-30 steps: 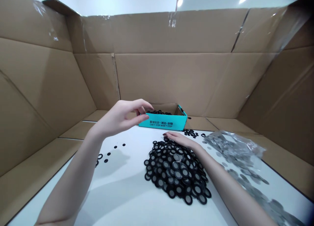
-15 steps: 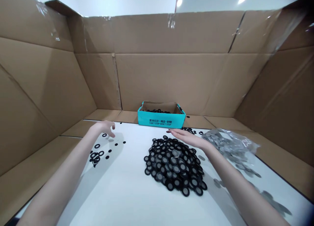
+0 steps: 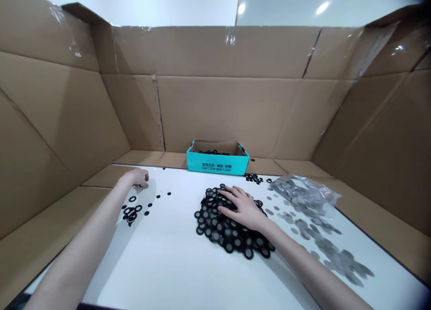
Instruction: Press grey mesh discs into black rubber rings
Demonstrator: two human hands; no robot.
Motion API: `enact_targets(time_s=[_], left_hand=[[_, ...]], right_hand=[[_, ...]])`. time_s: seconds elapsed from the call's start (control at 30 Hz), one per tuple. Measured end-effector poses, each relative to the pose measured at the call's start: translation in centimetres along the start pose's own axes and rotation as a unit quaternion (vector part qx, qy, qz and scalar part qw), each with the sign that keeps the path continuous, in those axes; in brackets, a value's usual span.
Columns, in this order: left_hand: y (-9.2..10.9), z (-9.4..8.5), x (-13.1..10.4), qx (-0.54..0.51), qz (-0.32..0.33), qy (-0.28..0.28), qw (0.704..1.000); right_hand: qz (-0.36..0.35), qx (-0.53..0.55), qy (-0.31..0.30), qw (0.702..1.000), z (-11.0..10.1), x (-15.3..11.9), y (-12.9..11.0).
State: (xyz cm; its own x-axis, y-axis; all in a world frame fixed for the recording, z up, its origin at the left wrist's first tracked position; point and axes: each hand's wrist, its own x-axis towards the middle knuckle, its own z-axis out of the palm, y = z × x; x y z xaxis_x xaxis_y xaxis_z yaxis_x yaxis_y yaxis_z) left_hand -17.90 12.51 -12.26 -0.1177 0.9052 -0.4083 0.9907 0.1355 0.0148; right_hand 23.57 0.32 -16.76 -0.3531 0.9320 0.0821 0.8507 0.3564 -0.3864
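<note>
Across the near part of the white bench (image 3: pixel 168 265), both forearms reach forward from the lower corners. On the right side, flat grey discs (image 3: pixel 340 256) lie scattered, many overlapping, in a band that runs away towards the far edge. Near the middle sits a heaped pile of black rings with grey centres (image 3: pixel 215 224), its edge spreading loosely over the white surface. The right hand (image 3: pixel 244 209) lies palm down over the pile's far right portion, fingers spread wide; whether it grips any piece cannot be told. Well apart to the left, a small cluster of open black rings (image 3: pixel 129 213) lies beside a few little black discs (image 3: pixel 150 205). Just beyond that cluster is the left hand (image 3: pixel 137 177), fingers curled inward with a narrow gap; whether it holds anything cannot be made out. Farther right, a clear plastic bag (image 3: pixel 303 193) contains more grey discs. Near it lie small black pieces (image 3: pixel 253 178), beside a turquoise box (image 3: pixel 217 164) with black pieces inside. Behind stands a cardboard wall (image 3: pixel 229 112).
</note>
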Motion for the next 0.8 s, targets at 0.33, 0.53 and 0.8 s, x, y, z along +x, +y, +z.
enact_targets(time_s=[0.33, 0.53, 0.8], left_hand=[[-0.2, 0.5, -0.5, -0.046, 0.005, -0.024, 0.999], [2.1, -0.9, -1.8, -0.045, 0.039, -0.01, 0.998], [5.7, -3.2, -4.2, -0.034, 0.137, 0.055, 0.988]], right_hand=[[-0.018, 0.004, 0.095, 0.995, -1.1, -0.2, 1.4], [0.053, -0.011, 0.198, 0.979, -4.1, -3.5, 7.1], [0.177, -0.083, 0.189, 0.962, -2.8, -11.6, 12.9]])
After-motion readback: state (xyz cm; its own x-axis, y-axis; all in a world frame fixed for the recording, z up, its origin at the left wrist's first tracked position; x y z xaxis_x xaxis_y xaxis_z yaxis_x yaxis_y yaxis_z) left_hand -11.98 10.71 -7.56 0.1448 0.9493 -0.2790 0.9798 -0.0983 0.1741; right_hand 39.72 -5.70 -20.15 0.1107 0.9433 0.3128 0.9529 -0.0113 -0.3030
